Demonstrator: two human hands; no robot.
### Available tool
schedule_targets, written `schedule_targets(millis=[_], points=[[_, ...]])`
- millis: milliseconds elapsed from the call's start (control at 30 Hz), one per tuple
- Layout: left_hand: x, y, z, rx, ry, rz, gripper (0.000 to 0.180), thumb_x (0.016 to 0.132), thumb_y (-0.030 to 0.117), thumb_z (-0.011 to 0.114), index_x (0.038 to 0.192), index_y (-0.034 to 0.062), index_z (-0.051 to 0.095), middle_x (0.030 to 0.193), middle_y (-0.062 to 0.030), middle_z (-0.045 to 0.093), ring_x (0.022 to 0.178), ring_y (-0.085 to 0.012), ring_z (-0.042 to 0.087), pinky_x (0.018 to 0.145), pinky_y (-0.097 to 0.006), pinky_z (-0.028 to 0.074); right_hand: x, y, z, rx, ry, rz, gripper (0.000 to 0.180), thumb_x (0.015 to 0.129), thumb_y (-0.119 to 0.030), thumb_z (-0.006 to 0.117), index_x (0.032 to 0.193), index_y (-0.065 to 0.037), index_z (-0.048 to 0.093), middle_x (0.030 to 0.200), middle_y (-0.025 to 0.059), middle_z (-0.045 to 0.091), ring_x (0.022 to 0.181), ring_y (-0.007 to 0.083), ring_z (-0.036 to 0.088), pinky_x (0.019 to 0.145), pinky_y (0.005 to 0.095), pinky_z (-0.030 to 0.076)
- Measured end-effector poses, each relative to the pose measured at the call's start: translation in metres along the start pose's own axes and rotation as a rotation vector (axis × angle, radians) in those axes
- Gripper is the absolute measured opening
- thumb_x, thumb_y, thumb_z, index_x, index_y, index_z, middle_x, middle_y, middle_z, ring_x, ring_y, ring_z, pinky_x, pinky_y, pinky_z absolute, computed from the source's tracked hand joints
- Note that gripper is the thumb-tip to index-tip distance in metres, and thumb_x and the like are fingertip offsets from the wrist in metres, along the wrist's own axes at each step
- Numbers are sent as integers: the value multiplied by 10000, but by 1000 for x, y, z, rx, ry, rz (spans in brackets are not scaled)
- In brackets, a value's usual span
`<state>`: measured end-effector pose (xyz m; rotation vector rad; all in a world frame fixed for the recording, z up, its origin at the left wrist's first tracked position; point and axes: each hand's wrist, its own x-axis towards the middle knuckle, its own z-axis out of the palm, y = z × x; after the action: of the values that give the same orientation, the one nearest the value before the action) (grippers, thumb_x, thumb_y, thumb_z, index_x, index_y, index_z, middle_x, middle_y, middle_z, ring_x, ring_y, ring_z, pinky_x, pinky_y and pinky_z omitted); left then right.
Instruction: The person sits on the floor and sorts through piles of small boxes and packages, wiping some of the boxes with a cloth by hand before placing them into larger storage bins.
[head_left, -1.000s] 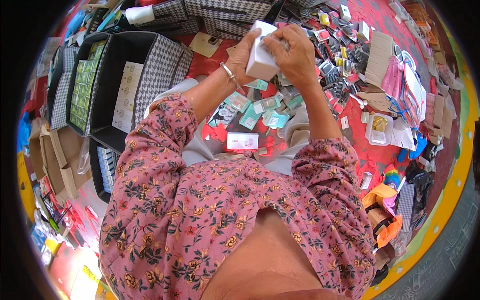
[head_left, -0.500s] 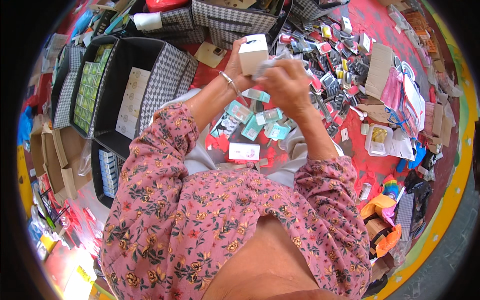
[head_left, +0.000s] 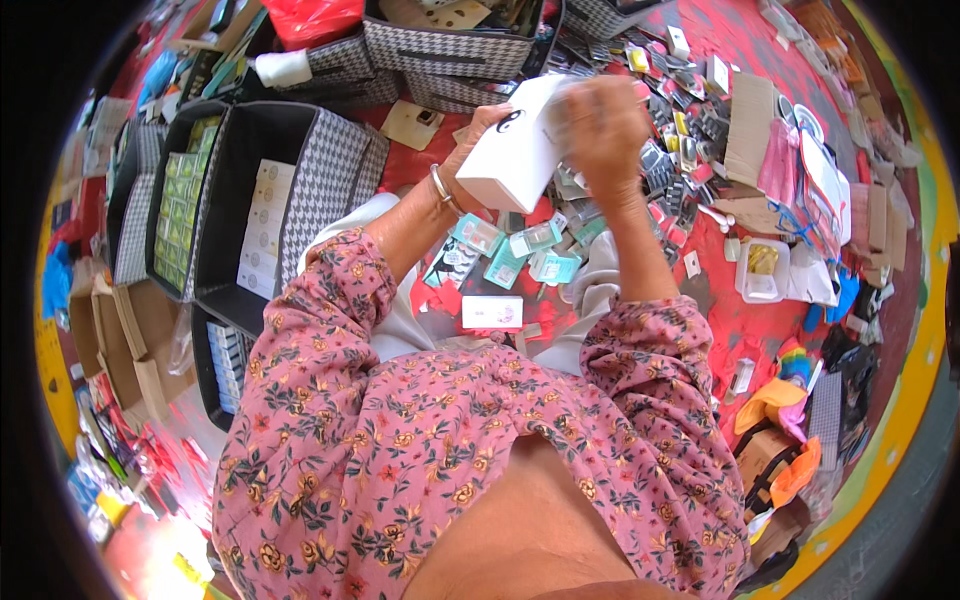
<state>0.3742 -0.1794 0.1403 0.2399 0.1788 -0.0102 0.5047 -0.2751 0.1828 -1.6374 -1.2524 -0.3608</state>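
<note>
A white box [head_left: 512, 160] with a black round mark is tilted in front of me, its long side toward me. My left hand [head_left: 474, 150], with a bangle at the wrist, is closed around the box's left side. Against the right side of the box is my right hand [head_left: 607, 130], its fingers curled and smeared by motion. A crumpled, pale grey cloth [head_left: 566, 92] shows as a blur at those fingers. Below the box, between my legs, lie several turquoise small packs [head_left: 505, 262] and a flat white box [head_left: 492, 312].
A large heap of small packaged items [head_left: 690, 130] spreads at the far right. Houndstooth storage bins [head_left: 335, 165] stand on the left and at the back. A cardboard piece [head_left: 750, 130], a white plastic tub [head_left: 763, 283] and orange cloth [head_left: 795, 475] lie to the right.
The white box has moved nearer and tilted, so its long side shows. My right hand has moved up along the box's right side with the cloth.
</note>
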Motion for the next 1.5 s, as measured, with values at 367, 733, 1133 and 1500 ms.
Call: schedule_targets(millis=[367,733,1133,1500], points=[[-19,36,-13,769,139,-211,314,849,322,524,1059,91,564,834,14,597,724,-45,574,608,-189,474,25,10,-41,500,-915,461,837,603,-279,701,1326,-94,321,1204,107,489,1008,171,486,866,296,378],[-13,49,-12,319,131,43,527,882,487,362,1052,11,512,940,-114,606,817,-206,593,709,-343,495,-3,-6,-39,551,-564,696,540,600,-227,661,1043,44,513,895,102,557,778,187,554,695,288,467],[-8,28,10,480,184,252,454,782,209,626,1167,56,441,1028,-54,561,913,-144,545,771,-298,453,-5,-7,18,814,-202,1073,348,691,-150,695,963,27,568,811,75,601,686,150,569,627,273,461],[-7,22,17,508,257,283,437,816,219,595,1174,19,442,1078,-74,548,964,-163,545,868,-320,430,-13,-9,13,740,-162,955,372,664,-193,702,923,39,571,754,82,607,662,186,579,604,295,466]])
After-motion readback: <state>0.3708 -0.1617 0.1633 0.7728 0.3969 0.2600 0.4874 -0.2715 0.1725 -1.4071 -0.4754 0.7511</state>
